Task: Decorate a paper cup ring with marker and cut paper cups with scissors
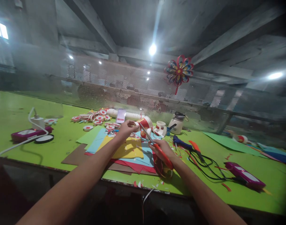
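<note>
My left hand (128, 128) is closed around one end of a red and white paper cup (145, 123), which lies tilted on its side above the coloured sheets. In my right hand (163, 147) is a pair of scissors (165, 160) with red-orange handles. The blades point up and to the left and reach the cup's near side; whether they are apart or together I cannot make out. Beneath both hands lies a stack of coloured paper, with a yellow sheet (124, 148) on top. White cut cup pieces (160, 128) are just right of the cup.
Round red and white paper pieces (99, 118) are heaped at the back left. A beige jug (177, 123) stands at the back. To the right are a blue glue gun (182, 143), black cables and a purple power strip (245, 176). Another purple strip (28, 135) sits left. Scraps litter the front edge.
</note>
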`<control>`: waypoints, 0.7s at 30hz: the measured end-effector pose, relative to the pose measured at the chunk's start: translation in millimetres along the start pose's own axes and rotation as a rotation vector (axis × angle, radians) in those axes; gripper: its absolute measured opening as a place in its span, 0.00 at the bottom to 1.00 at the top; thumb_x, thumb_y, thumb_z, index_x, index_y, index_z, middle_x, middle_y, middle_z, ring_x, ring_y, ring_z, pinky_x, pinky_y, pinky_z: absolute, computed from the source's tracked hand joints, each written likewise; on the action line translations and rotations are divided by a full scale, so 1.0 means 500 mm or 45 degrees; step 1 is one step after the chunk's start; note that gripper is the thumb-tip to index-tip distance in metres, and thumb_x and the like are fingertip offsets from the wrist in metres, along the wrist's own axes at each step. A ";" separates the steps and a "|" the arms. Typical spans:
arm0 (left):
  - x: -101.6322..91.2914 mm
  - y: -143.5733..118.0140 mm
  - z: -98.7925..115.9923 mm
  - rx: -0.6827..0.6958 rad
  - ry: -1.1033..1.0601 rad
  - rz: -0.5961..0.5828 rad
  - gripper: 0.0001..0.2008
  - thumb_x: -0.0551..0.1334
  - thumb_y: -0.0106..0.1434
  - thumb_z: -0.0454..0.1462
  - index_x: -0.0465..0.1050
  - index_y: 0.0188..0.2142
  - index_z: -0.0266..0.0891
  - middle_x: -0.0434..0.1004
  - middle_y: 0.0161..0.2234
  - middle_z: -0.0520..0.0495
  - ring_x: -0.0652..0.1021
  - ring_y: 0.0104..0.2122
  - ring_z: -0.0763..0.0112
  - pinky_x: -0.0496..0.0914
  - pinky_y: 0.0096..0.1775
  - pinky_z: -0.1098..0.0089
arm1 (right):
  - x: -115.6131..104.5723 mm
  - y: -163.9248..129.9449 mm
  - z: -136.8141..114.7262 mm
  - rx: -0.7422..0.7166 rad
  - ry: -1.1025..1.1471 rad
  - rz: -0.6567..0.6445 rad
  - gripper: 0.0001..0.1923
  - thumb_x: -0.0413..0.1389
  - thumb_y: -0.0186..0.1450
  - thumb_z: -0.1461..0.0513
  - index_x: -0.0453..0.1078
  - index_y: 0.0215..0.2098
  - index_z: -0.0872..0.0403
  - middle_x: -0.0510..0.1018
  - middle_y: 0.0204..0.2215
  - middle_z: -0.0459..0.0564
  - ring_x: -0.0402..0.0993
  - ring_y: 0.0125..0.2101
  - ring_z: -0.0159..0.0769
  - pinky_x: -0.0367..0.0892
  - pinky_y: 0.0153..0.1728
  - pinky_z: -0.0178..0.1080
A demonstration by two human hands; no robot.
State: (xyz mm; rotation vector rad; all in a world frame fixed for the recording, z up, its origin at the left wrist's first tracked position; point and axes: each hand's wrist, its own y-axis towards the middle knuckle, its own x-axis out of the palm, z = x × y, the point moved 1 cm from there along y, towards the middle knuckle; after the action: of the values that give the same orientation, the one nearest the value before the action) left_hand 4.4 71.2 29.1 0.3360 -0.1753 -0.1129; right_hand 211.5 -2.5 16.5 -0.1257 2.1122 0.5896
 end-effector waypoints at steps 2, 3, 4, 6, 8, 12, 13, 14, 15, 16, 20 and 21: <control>0.000 -0.002 0.002 -0.014 -0.010 -0.001 0.16 0.60 0.67 0.40 0.68 0.52 0.36 0.72 0.49 0.42 0.77 0.44 0.63 0.74 0.44 0.58 | 0.000 0.000 0.000 0.002 -0.006 -0.010 0.12 0.56 0.68 0.57 0.72 0.40 0.59 0.77 0.34 0.46 0.75 0.32 0.34 0.73 0.33 0.39; 0.000 -0.003 0.004 -0.023 -0.015 -0.003 0.16 0.60 0.67 0.40 0.68 0.52 0.36 0.72 0.49 0.42 0.77 0.44 0.63 0.74 0.44 0.58 | 0.001 0.000 0.001 0.006 -0.013 -0.012 0.12 0.56 0.68 0.57 0.72 0.40 0.59 0.77 0.34 0.46 0.76 0.32 0.34 0.73 0.33 0.39; 0.000 -0.005 0.005 -0.032 -0.022 -0.005 0.16 0.60 0.67 0.40 0.68 0.52 0.36 0.72 0.49 0.42 0.77 0.44 0.63 0.74 0.44 0.58 | 0.002 0.001 0.002 0.011 -0.021 -0.014 0.12 0.56 0.68 0.57 0.72 0.40 0.59 0.77 0.34 0.46 0.76 0.32 0.34 0.73 0.33 0.39; 0.000 -0.007 0.007 -0.050 -0.034 -0.011 0.16 0.60 0.67 0.40 0.68 0.52 0.36 0.72 0.49 0.42 0.77 0.44 0.63 0.74 0.43 0.58 | 0.005 0.002 0.004 0.022 -0.038 -0.018 0.12 0.56 0.68 0.57 0.72 0.40 0.59 0.77 0.35 0.46 0.76 0.32 0.35 0.73 0.34 0.39; -0.001 -0.008 0.009 -0.066 -0.043 -0.016 0.16 0.60 0.67 0.40 0.68 0.52 0.36 0.72 0.49 0.42 0.77 0.44 0.63 0.74 0.43 0.58 | 0.008 0.003 0.006 0.036 -0.055 -0.024 0.12 0.56 0.68 0.57 0.72 0.40 0.59 0.77 0.35 0.46 0.76 0.33 0.35 0.73 0.34 0.40; -0.003 -0.009 0.010 -0.089 -0.039 -0.021 0.16 0.60 0.67 0.40 0.68 0.52 0.36 0.72 0.49 0.42 0.77 0.43 0.63 0.74 0.43 0.58 | 0.008 0.006 0.011 0.064 -0.083 -0.026 0.11 0.56 0.68 0.57 0.72 0.42 0.58 0.77 0.37 0.48 0.76 0.34 0.35 0.73 0.35 0.41; -0.002 -0.009 0.009 -0.089 -0.034 -0.022 0.16 0.60 0.67 0.40 0.68 0.52 0.36 0.72 0.49 0.42 0.77 0.43 0.63 0.74 0.43 0.58 | 0.008 0.007 0.011 0.064 -0.085 -0.026 0.11 0.56 0.68 0.57 0.72 0.43 0.58 0.77 0.38 0.48 0.76 0.35 0.35 0.73 0.36 0.41; -0.001 -0.009 0.009 -0.085 -0.029 -0.020 0.16 0.60 0.67 0.40 0.68 0.52 0.36 0.72 0.49 0.42 0.77 0.43 0.63 0.75 0.43 0.58 | 0.007 0.007 0.012 0.062 -0.086 -0.025 0.12 0.56 0.68 0.57 0.71 0.43 0.58 0.77 0.38 0.48 0.76 0.35 0.35 0.73 0.36 0.41; 0.000 -0.009 0.009 -0.076 -0.024 -0.018 0.16 0.60 0.67 0.40 0.68 0.52 0.36 0.73 0.49 0.42 0.77 0.43 0.63 0.75 0.43 0.58 | 0.006 0.007 0.011 0.058 -0.087 -0.024 0.12 0.56 0.68 0.57 0.71 0.43 0.58 0.77 0.38 0.48 0.76 0.35 0.35 0.73 0.37 0.42; 0.002 -0.010 0.008 -0.064 -0.019 -0.014 0.16 0.60 0.67 0.40 0.68 0.52 0.36 0.73 0.49 0.42 0.77 0.43 0.64 0.75 0.43 0.59 | 0.005 0.006 0.011 0.055 -0.089 -0.022 0.12 0.56 0.68 0.57 0.71 0.43 0.58 0.77 0.39 0.48 0.76 0.36 0.36 0.73 0.37 0.42; 0.011 -0.014 0.010 -0.015 0.004 0.015 0.16 0.60 0.67 0.39 0.68 0.52 0.36 0.72 0.49 0.42 0.77 0.43 0.64 0.75 0.43 0.59 | 0.004 0.005 0.009 0.050 -0.098 -0.008 0.12 0.56 0.68 0.57 0.72 0.43 0.58 0.77 0.38 0.48 0.76 0.35 0.36 0.73 0.37 0.42; 0.012 -0.014 0.011 -0.008 0.008 0.021 0.16 0.60 0.67 0.39 0.68 0.51 0.36 0.72 0.49 0.42 0.77 0.43 0.64 0.75 0.43 0.59 | 0.005 0.005 0.008 0.049 -0.098 -0.002 0.12 0.56 0.68 0.57 0.72 0.42 0.58 0.77 0.38 0.48 0.76 0.35 0.36 0.73 0.37 0.42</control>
State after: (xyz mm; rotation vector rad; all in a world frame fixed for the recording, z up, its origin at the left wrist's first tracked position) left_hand 8.8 61.9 32.6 0.3285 -0.1716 -0.0959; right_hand 212.6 1.9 13.6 -0.0817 2.0475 0.5447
